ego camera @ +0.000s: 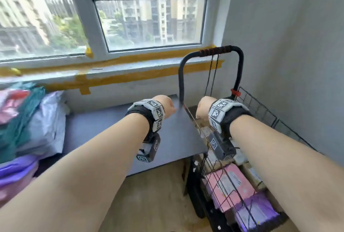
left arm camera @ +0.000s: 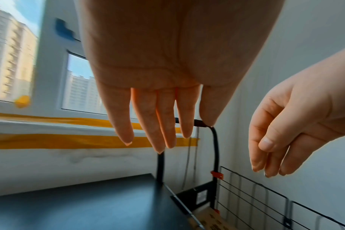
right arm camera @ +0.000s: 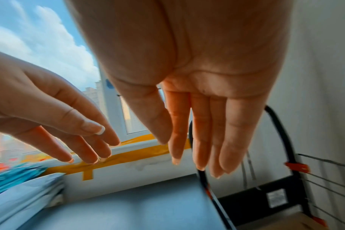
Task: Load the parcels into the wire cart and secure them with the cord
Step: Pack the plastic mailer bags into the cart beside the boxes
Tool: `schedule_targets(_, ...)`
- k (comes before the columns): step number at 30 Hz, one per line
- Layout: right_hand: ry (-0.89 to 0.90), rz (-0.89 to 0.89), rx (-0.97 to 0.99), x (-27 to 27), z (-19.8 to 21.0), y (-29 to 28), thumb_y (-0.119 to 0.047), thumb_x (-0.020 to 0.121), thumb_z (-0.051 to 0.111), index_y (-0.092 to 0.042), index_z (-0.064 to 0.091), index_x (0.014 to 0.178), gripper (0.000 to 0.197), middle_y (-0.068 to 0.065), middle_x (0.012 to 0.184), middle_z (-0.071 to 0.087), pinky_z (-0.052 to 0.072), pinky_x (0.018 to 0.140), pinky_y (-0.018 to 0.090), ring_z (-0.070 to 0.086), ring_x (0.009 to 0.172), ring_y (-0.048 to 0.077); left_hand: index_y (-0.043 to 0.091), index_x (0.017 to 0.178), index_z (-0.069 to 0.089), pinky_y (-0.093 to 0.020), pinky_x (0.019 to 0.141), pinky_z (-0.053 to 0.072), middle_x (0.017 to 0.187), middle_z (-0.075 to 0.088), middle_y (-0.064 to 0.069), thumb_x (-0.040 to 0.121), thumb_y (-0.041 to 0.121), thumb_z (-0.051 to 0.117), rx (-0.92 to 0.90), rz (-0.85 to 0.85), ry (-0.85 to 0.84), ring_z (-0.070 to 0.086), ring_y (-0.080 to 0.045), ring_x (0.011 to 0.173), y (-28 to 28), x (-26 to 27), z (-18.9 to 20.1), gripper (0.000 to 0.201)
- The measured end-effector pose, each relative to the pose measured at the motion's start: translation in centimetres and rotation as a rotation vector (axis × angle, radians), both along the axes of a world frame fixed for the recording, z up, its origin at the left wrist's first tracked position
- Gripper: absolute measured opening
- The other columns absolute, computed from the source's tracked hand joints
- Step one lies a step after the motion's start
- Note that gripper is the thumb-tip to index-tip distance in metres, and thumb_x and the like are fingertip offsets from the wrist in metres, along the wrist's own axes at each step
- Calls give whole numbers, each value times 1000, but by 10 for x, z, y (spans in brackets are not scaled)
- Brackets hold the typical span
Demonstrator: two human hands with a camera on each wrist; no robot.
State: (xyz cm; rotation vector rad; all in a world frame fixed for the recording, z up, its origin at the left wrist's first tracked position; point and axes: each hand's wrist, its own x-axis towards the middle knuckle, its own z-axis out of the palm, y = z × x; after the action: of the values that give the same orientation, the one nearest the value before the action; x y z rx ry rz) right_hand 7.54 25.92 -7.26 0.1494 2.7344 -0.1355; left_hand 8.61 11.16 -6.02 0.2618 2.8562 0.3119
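Note:
The black wire cart (ego camera: 260, 112) stands at the right against the wall. Inside lie a pink box (ego camera: 229, 185), a purple bag (ego camera: 260, 211) and cardboard boxes, with thin cord strands crossing over them. The black-and-red cord (ego camera: 214, 51) is wound round the top of the cart handle (ego camera: 240, 67), and two strands (ego camera: 212, 75) hang down from it. My left hand (ego camera: 166, 107) and right hand (ego camera: 203, 107) hover side by side below the handle. In the wrist views the left hand (left arm camera: 158, 124) and right hand (right arm camera: 197, 132) have straight fingers and hold nothing.
A dark grey table (ego camera: 111, 129) sits under the window, touching the cart's left side. More soft parcels (ego camera: 37, 120) in white, teal and purple are heaped at its left end. Yellow tape runs along the sill. The grey wall closes in on the right.

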Motion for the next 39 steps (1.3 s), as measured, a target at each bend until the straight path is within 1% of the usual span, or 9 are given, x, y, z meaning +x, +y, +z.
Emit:
schedule_targets(3, 7, 54, -18, -6, 8, -60, -16, 80, 54, -7, 60, 75, 12, 7, 73, 59, 47, 73, 28, 58, 78, 27, 8, 106, 67, -30, 85, 47, 113, 67, -9, 95, 33, 45, 5, 92, 4, 62, -26, 100, -60, 9, 1, 35)
schedule_targets(6, 16, 144, -80, -13, 5, -123, -15, 81, 52, -9, 64, 83, 14, 9, 78, 61, 50, 79, 32, 58, 77, 27, 8, 111, 67, -31, 86, 48, 110, 68, -8, 94, 32, 46, 17, 183, 8, 62, -25, 100, -121, 21, 0, 37)
schedule_targets(11, -12, 265, -187, -21, -4, -239, -13, 72, 55, -8, 61, 77, 9, 11, 72, 56, 41, 67, 32, 51, 70, 28, 11, 115, 67, -31, 92, 49, 113, 67, -6, 95, 33, 47, 30, 308, 38, 62, -23, 105, -231, 38, -3, 36)
schedule_targets(18, 58, 395, -277, -17, -2, -368, -13, 87, 52, -1, 69, 103, 27, 11, 88, 68, 52, 75, 29, 59, 77, 24, 11, 113, 68, -28, 89, 47, 115, 67, -7, 94, 29, 48, 7, 418, 103, 61, -24, 107, -358, 44, -3, 32)
schedule_targets(27, 161, 528, -357, -29, 1, -470, -15, 90, 51, -3, 69, 107, 27, 12, 110, 68, 50, 87, 30, 62, 105, 27, 18, 115, 64, -29, 94, 44, 119, 65, -5, 93, 27, 49, 164, 671, 237, 59, -25, 109, -460, 43, -13, 29)
schedule_targets(31, 162, 573, -407, -46, 0, -504, -19, 91, 50, -6, 62, 78, 22, 8, 82, 61, 45, 63, 24, 59, 89, 27, 18, 126, 57, -30, 95, 43, 125, 61, -7, 91, 22, 48, 166, 819, 261, 57, -27, 113, -494, 38, -18, 36)
schedule_targets(33, 129, 541, -505, -58, -4, -521, -30, 90, 55, -8, 61, 96, 24, 10, 95, 62, 50, 72, 28, 60, 93, 28, 18, 129, 55, -33, 100, 44, 128, 59, -9, 91, 21, 47, 163, 886, 257, 55, -28, 116, -511, 33, -21, 39)
schedule_targets(35, 57, 461, -636, -71, -10, -539, -41, 86, 60, -9, 47, 128, 55, 11, 119, 59, 52, 89, 38, 61, 103, 28, 17, 130, 54, -36, 100, 45, 129, 58, -10, 90, 19, 47, 154, 944, 248, 55, -29, 116, -526, 28, -22, 40)
schedule_targets(39, -63, 406, -768, -89, -22, -571, -50, 81, 64, -15, 19, 146, 87, 12, 133, 50, 49, 96, 44, 54, 117, 31, 14, 134, 49, -40, 101, 44, 132, 53, -15, 91, 19, 48, 118, 1041, 219, 53, -32, 118, -553, 13, -28, 43)
